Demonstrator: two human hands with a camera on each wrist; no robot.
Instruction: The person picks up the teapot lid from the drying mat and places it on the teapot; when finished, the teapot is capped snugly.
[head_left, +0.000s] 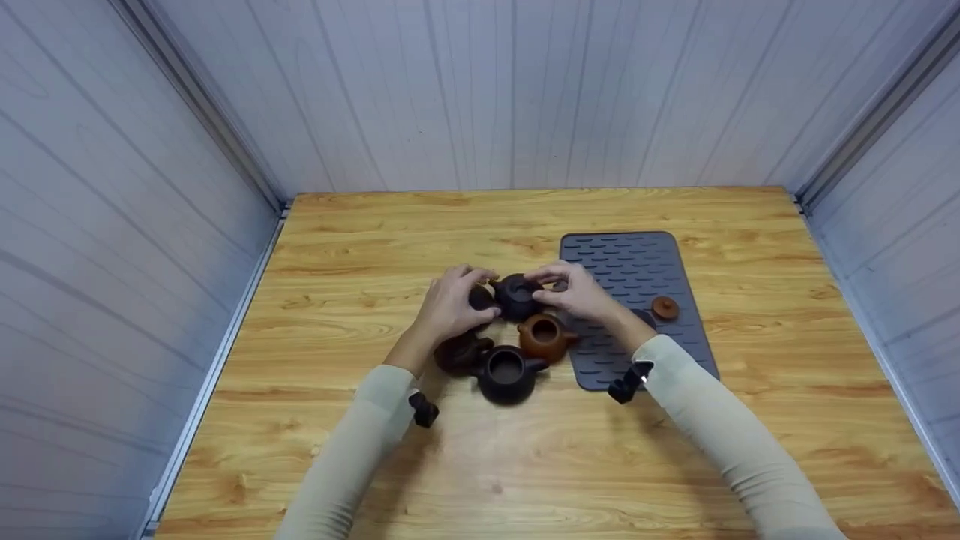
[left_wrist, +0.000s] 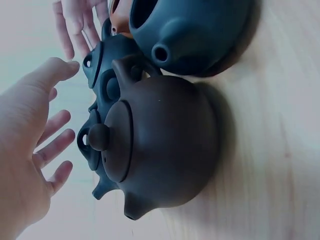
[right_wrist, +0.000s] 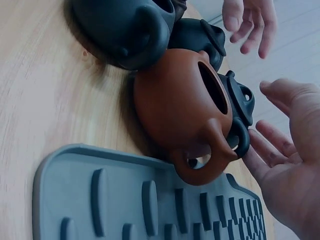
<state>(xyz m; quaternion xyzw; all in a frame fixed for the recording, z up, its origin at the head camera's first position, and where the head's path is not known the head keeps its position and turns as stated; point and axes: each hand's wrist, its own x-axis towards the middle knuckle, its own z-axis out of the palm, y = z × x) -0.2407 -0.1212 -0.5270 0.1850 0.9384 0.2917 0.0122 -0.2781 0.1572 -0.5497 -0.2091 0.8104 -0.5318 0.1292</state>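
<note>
I am holding my left hand (head_left: 448, 304) with thumb and fingers spread apart over a small dark teapot (head_left: 480, 298); I cannot tell whether they are touching it. My right hand (head_left: 576, 294) is hovering with loose, parted fingers, the tips just beside the handle of a lidded black teapot (head_left: 517, 300). Nearer me, a lidded brown teapot (left_wrist: 170, 140) is sitting at the left, a lidless dark teapot (head_left: 506, 393) beside it, and a lidless orange teapot (head_left: 541, 352) is pointing its handle over the grey mat (head_left: 622, 262), where an orange lid (head_left: 665, 307) is lying.
</note>
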